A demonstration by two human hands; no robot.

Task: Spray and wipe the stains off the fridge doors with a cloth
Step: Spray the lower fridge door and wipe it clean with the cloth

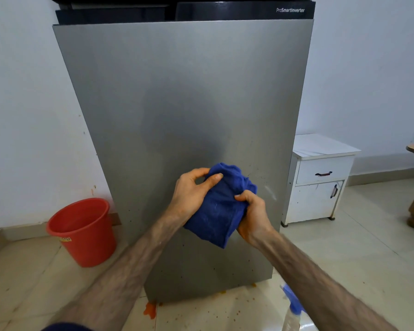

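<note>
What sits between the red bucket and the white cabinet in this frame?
In the head view, the grey fridge door stands between the red bucket and the white cabinet, with both hands bunching the blue cloth before it.

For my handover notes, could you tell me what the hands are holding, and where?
Both hold the blue cloth: left hand at its upper left, right hand at its right edge.

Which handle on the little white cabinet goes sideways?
The drawer handle, on top, lies sideways. The door handle below it stands upright on the white cabinet.
</note>
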